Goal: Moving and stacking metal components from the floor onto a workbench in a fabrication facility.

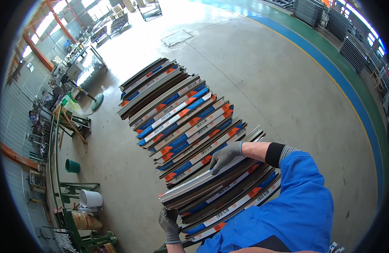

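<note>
Long metal profiles [173,144] lie side by side in a row, many wearing white, blue and orange printed film. My right hand [226,157], in a grey glove, reaches over a pale-edged profile [203,180] near its middle, fingers curled down on its upper edge. At the left end of the same profile is my left hand [169,222], also gloved in grey. Its fingers bend up against the end, and the profile partly hides them. Several more film-covered profiles [232,207] lie between this one and my body.
A green bucket [72,165], a white bucket [91,198] and a green metal frame [72,219] stand to the left. Farther back left is a round-based stand [97,102]. Stacked dark profiles [354,55] line the far right, beyond a blue floor stripe [321,52].
</note>
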The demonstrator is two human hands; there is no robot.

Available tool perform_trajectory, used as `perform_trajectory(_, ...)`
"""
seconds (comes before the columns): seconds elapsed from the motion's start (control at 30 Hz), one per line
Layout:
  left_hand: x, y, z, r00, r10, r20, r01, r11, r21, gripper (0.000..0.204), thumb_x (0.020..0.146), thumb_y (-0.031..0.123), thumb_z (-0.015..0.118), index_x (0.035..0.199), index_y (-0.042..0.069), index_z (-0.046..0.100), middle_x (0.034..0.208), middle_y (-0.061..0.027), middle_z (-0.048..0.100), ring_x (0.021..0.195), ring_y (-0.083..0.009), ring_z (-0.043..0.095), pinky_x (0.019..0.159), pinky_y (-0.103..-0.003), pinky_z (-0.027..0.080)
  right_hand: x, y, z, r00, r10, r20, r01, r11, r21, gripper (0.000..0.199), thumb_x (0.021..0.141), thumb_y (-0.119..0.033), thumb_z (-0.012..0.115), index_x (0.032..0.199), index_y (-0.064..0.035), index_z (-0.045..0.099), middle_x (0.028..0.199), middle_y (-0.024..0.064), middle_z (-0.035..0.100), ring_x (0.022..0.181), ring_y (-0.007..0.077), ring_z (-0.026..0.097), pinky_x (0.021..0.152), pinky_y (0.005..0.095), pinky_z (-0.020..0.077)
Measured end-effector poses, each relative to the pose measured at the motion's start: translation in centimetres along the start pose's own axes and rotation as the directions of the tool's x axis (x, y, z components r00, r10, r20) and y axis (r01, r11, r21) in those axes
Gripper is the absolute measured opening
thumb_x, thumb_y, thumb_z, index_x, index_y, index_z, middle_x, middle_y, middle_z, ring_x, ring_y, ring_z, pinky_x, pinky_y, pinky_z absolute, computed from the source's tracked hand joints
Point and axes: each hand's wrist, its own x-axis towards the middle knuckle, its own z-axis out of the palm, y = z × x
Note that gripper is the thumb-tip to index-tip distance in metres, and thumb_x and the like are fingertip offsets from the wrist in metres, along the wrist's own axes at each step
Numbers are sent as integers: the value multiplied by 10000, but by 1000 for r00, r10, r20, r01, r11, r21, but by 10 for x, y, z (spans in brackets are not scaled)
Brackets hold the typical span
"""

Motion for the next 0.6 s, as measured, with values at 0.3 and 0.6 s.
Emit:
perform_trajectory(0.3,-1,15,0,998,-35,-47,50,925,377,238,993,240,600,926,18,652,674,-48,622,506,-89,528,460,-249,417,6,11,-3,997,-1,-80,-9,993,-115,542,904,-474,621,1290,-94,656,1251,107,686,1139,265,635,1024,364,440)
perform_trajectory(0.6,5,2,-1,985,164,-48,-104,800,591,237,986,175,592,1064,-36,665,775,-85,670,620,-121,608,554,-270,490,-12,3,15,858,-265,-439,67,906,-417,352,884,-331,654,1069,-38,719,1084,192,680,1043,365,639,941,418,499)
